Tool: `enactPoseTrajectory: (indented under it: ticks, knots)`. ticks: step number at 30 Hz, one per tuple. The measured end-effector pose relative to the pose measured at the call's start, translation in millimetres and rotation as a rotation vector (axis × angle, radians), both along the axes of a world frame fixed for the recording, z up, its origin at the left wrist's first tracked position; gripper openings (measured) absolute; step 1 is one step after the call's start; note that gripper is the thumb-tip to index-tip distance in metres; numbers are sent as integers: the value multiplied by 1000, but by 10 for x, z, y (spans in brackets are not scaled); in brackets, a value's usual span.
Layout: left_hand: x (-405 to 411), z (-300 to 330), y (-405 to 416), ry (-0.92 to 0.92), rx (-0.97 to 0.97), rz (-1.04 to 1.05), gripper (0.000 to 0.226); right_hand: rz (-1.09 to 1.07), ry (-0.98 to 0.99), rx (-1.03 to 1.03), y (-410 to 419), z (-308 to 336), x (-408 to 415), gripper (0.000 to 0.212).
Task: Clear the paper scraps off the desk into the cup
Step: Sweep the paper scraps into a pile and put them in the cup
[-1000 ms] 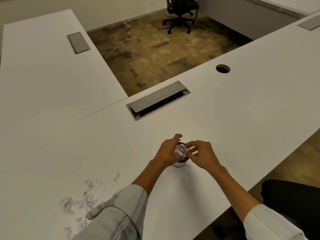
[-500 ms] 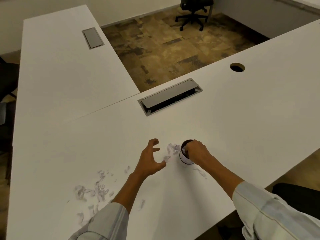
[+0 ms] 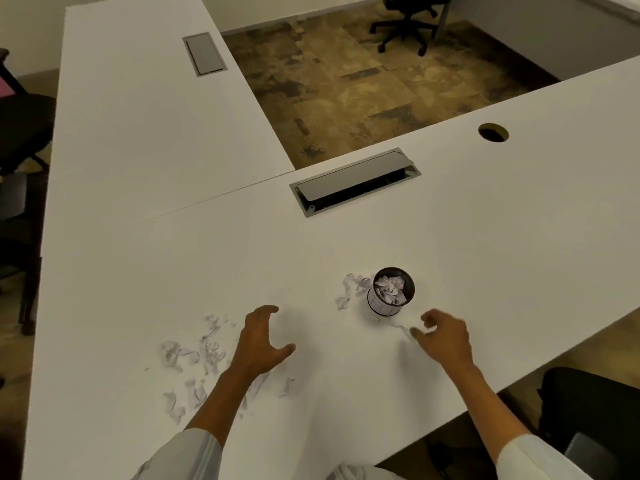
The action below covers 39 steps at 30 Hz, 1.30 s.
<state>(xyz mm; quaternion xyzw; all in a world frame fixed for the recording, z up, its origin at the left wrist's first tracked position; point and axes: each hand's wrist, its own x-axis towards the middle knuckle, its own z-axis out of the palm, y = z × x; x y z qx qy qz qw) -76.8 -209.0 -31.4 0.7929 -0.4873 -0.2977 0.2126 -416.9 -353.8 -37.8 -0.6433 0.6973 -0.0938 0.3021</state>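
A small dark mesh cup (image 3: 393, 293) stands upright on the white desk (image 3: 485, 237), filled with white paper scraps. A few scraps (image 3: 353, 284) lie just left of the cup. A larger scatter of scraps (image 3: 194, 355) lies at the lower left, partly under my left forearm. My left hand (image 3: 263, 341) hovers open, fingers spread, between that scatter and the cup. My right hand (image 3: 443, 336) is below and right of the cup, fingers curled near a thin scrap (image 3: 401, 329) on the desk; motion blur hides whether it pinches it.
A grey cable tray (image 3: 356, 181) with its lid ajar is set into the desk beyond the cup. A round cable hole (image 3: 493, 132) lies at the far right. A second desk (image 3: 138, 116) joins at the left. Black chairs stand at the left edge and at the lower right (image 3: 588, 410).
Both hands left the cup. The left hand moved down-left toward the scattered scraps and opened; the right hand drew back below the cup. Some scraps now lie beside the cup.
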Motion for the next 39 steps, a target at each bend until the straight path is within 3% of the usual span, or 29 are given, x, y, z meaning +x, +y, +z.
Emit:
enactPoseTrajectory:
  ticks: [3,6,9,12,18,23,29,33,39]
  knots:
    - [27,-45,141,-39,56,-37,85,80,46,95,181,-277,97,49]
    - [77,-80,287,-106,125,-80,96,112,22,64,264,-373,294,47]
    - [126,-127,489,-196,224,-92,121,229,-16,37,369,-405,529,49]
    - [123,-194,758,-269,367,-23,142,384,-14,25,552,-444,795,46]
    - [95,-278,1267,-264,544,213,157,658,-20,74,874,-385,1440,53]
    - [190,-258,1491,-155,680,401,159,524,66,-139,432,-172,1800,63]
    - [135,-234,1496,-12,708,455,163,341,381,175,-330,-12,2062,88]
    - [149,-209,1451,-11,657,377,168,378,487,276,-288,-94,2131,91]
    - [136,-221,1418,15,536,292,163,511,271,183,711,-244,2373,90]
